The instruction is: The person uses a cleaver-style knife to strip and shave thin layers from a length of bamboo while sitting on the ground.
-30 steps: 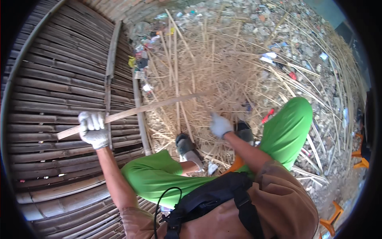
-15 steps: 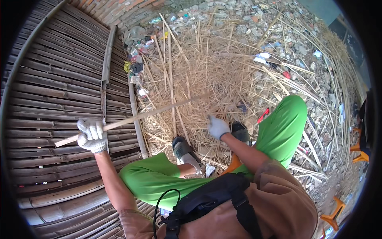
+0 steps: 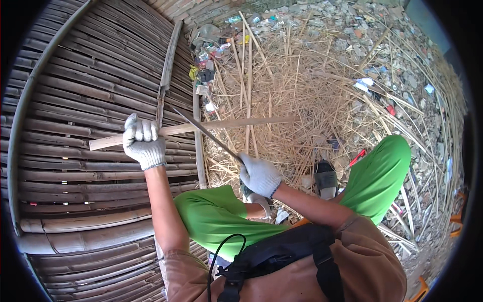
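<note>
My left hand (image 3: 143,141), in a pale knitted work glove, is wrapped round a long flat bamboo strip (image 3: 236,122) close to its left end. The strip reaches out to the right, above the ground. My right hand (image 3: 260,176), gloved alike, grips a long, thin dark knife (image 3: 216,138); the handle is hidden in the fist. The blade slants up and to the left, crossing the strip in view a little right of my left hand. Whether blade and strip touch I cannot tell.
At my left stands a wall of bamboo slats (image 3: 100,121). A heap of bamboo shavings (image 3: 287,90) covers the ground ahead, with loose strips and litter around it. A red-handled tool (image 3: 357,157) lies by my right knee. Stones and rubble (image 3: 347,30) spread beyond.
My right hand has moved left toward the strip, and the knife blade now shows plainly. My left hand has gone farther from me with the strip. The view has turned somewhat left.
</note>
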Demonstrator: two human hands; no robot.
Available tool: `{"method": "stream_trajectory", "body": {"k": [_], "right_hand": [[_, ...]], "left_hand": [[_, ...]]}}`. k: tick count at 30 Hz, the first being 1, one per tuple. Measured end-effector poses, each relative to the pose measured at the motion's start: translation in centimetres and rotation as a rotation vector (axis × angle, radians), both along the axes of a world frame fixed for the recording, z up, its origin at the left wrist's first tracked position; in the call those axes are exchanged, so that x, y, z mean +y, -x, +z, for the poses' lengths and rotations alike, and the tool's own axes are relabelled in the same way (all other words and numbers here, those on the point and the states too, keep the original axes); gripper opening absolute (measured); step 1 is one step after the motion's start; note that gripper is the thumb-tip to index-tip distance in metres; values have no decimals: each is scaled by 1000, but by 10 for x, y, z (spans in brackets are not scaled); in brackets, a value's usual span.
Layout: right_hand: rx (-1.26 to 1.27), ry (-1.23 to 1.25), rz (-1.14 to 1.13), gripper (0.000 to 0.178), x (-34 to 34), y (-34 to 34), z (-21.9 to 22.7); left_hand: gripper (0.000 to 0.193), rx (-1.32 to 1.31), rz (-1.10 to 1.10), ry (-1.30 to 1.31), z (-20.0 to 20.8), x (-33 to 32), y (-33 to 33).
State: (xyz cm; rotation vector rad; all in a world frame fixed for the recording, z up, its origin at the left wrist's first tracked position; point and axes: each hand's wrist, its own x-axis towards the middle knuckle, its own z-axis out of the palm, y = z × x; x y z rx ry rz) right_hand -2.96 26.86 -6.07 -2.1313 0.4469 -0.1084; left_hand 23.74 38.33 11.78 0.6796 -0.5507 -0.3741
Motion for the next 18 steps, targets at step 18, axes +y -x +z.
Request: {"method": "stream_trajectory", "body": {"k": [18], "right_hand": [[328, -189, -559, 38, -85, 81, -224]], "left_hand": [[44, 6, 28, 62, -11, -1, -20]]}}
